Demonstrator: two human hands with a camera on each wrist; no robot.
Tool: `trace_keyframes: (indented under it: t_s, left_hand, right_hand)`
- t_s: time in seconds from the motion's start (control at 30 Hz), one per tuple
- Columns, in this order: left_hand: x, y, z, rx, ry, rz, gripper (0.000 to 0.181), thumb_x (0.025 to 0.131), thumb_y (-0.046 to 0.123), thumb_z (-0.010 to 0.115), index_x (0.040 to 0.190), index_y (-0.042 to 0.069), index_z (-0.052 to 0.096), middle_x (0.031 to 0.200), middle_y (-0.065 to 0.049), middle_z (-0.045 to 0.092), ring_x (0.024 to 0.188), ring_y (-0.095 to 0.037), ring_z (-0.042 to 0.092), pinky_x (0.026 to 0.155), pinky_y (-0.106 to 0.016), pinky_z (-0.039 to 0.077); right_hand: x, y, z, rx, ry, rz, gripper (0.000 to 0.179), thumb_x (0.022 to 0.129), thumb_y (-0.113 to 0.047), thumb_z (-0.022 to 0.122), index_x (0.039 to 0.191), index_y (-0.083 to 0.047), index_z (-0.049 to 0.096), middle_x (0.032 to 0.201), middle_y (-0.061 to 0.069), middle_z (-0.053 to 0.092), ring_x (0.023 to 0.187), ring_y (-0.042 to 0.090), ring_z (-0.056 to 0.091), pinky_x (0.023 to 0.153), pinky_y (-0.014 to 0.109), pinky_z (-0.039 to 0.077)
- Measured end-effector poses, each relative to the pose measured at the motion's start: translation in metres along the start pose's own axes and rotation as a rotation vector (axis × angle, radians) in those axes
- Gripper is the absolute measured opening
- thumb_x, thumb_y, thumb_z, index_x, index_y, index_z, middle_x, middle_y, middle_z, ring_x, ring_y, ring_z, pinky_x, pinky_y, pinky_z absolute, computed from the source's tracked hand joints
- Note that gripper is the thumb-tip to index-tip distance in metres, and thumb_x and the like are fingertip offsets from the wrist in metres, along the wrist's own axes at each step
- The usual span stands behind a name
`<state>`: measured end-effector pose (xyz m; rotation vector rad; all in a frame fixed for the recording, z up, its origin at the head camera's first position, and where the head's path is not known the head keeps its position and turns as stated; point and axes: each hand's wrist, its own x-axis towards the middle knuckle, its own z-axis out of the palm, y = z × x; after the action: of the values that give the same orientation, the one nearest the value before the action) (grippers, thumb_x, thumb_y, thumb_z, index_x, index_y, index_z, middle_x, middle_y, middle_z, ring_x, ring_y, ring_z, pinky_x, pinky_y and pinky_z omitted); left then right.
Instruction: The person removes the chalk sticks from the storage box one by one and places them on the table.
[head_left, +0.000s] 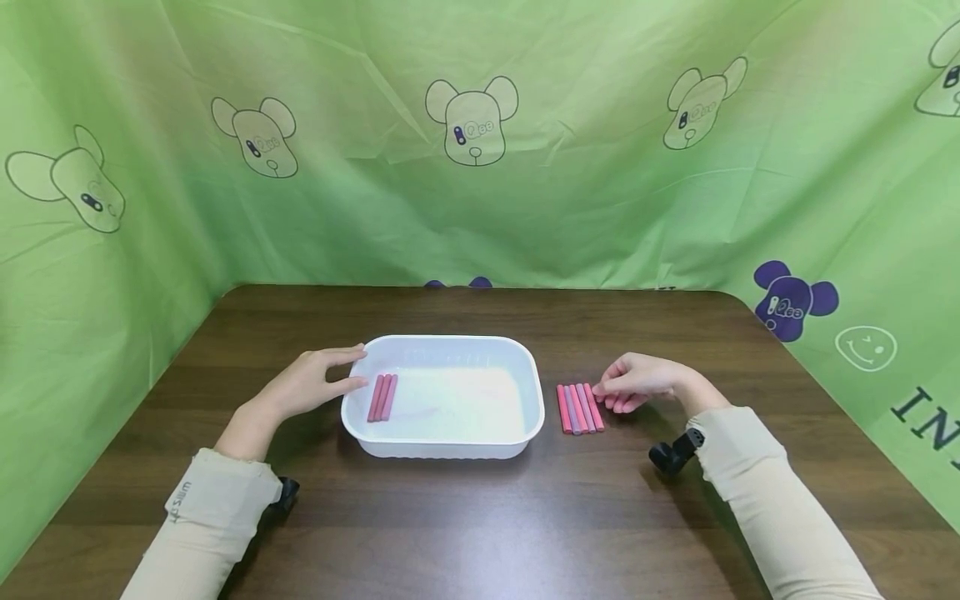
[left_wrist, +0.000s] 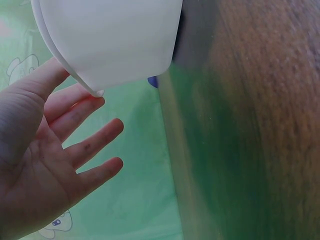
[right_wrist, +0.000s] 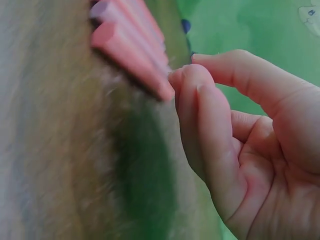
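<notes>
A white tray (head_left: 457, 454) stands on the table. Three dull pink chalk sticks (head_left: 382, 397) lie side by side at its left end. My left hand (head_left: 303, 383) is at the tray's left rim, thumb and fingertips touching the edge, its other fingers spread outside in the left wrist view. Right of the tray, several pink and purple chalk sticks (head_left: 580, 408) lie in a close row. My right hand (head_left: 641, 382) is beside the row, fingers bent loosely. In the right wrist view its fingertips are right at the far end of the outermost pink chalk stick (right_wrist: 132, 60).
A brown wooden table (head_left: 480, 525) spreads under everything. Green printed cloth (head_left: 480, 217) hangs behind it and along both sides. Black wrist cameras (head_left: 675, 452) sit at both cuffs.
</notes>
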<state>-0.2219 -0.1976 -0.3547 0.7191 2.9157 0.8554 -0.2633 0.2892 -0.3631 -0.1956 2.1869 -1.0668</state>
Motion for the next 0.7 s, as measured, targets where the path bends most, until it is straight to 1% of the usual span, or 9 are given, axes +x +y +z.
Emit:
trace_keyframes:
  t_s: [0.1, 0.2, 0.43, 0.6, 0.7]
  left_hand:
    - [0.000, 0.001, 0.000, 0.001, 0.002, 0.004, 0.055, 0.089, 0.032, 0.062, 0.132, 0.000, 0.051, 0.138, -0.016, 0.050, 0.131, -0.038, 0.043, 0.106, -0.053, 0.037]
    - [0.000, 0.001, 0.000, 0.002, 0.004, 0.003, 0.054, 0.089, 0.031, 0.063, 0.132, 0.001, 0.051, 0.138, -0.016, 0.050, 0.131, -0.037, 0.043, 0.107, -0.053, 0.037]
    - [-0.001, 0.001, -0.001, -0.007, 0.004, 0.002, 0.054, 0.089, 0.030, 0.062, 0.133, 0.000, 0.050, 0.137, -0.017, 0.051, 0.131, -0.037, 0.043, 0.107, -0.053, 0.037]
    - [-0.001, 0.002, -0.001, -0.003, 0.003, 0.001, 0.054, 0.089, 0.030, 0.062, 0.133, 0.000, 0.050, 0.137, -0.017, 0.051, 0.130, -0.038, 0.043, 0.107, -0.053, 0.037]
    - [-0.001, 0.001, -0.001, -0.001, 0.004, 0.001, 0.054, 0.089, 0.030, 0.063, 0.133, 0.000, 0.050, 0.137, -0.017, 0.051, 0.130, -0.038, 0.043, 0.107, -0.053, 0.037]
  right_hand:
    - [-0.001, -0.009, 0.000, -0.002, -0.008, -0.034, 0.026, 0.088, -0.016, 0.060, 0.094, 0.009, 0.063, 0.066, -0.005, 0.062, 0.059, 0.001, 0.058, 0.055, 0.015, 0.052]
    - [-0.002, -0.022, 0.002, -0.008, -0.019, -0.068, 0.028, 0.089, -0.017, 0.059, 0.096, 0.011, 0.062, 0.068, -0.004, 0.063, 0.060, 0.002, 0.058, 0.057, 0.016, 0.053]
    - [0.000, -0.058, 0.009, -0.072, -0.022, -0.142, 0.024, 0.089, -0.020, 0.061, 0.088, 0.004, 0.062, 0.067, -0.004, 0.062, 0.061, 0.004, 0.060, 0.060, 0.021, 0.055]
    - [0.004, -0.085, 0.019, -0.120, -0.039, -0.182, 0.027, 0.090, -0.021, 0.060, 0.092, 0.006, 0.063, 0.069, -0.002, 0.063, 0.063, 0.007, 0.061, 0.062, 0.024, 0.056]
    - [0.007, -0.099, 0.028, -0.114, -0.057, -0.188, 0.026, 0.089, -0.020, 0.061, 0.095, 0.005, 0.063, 0.069, -0.001, 0.063, 0.061, 0.007, 0.060, 0.059, 0.022, 0.054]
